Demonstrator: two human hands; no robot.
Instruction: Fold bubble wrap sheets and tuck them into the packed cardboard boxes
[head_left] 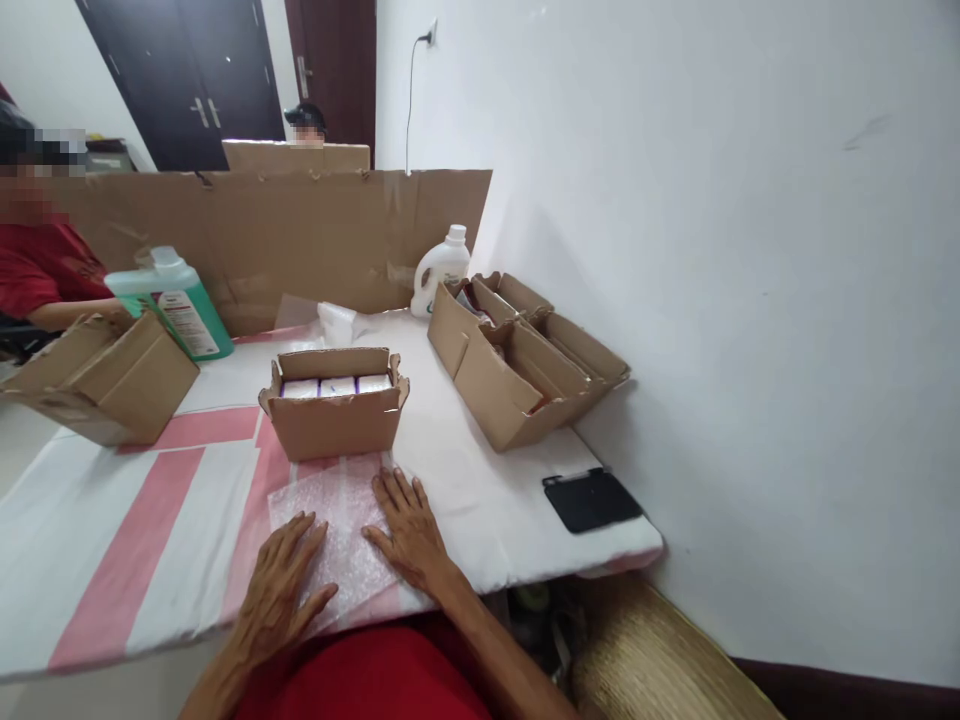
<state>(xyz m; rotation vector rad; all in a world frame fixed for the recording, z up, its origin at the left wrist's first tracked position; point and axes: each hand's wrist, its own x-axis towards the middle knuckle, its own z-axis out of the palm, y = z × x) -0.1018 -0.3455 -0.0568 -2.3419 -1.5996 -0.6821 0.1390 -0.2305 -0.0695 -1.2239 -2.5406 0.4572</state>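
Head view. On the table, draped in a white cloth with pink stripes: a square sheet of clear bubble wrap. Flat, just short of the near edge and directly in front of a small open brown cardboard box.

Pressed on the sheet's left part, the left hand, palm down. Fingers spread wide and straight, tips reaching toward the sheet's middle; grips nothing. Laid on the sheet's right border, the right hand, likewise palm down. Fingers splayed and pointing at the far edge, thumb on the wrap, outer side of the hand partly on bare cloth; nothing grasped there either. Between the two hands, a bare strip of bubble wrap; under both sets of fingertips, the same sheet, touching.

Inside the small box, three white packs in a row, flaps standing open. Toward the right edge, a larger open brown cardboard carton with its flaps out. Behind it, by the far right corner, a white plastic jug. Near the near right corner, a flat black rectangular case, well apart from the hands. At the left edge, a closed brown cardboard box and, just behind it, a green plastic bottle with a printed label. Along the far edge, an upright brown cardboard screen; beyond its left end, another person's red sleeve.
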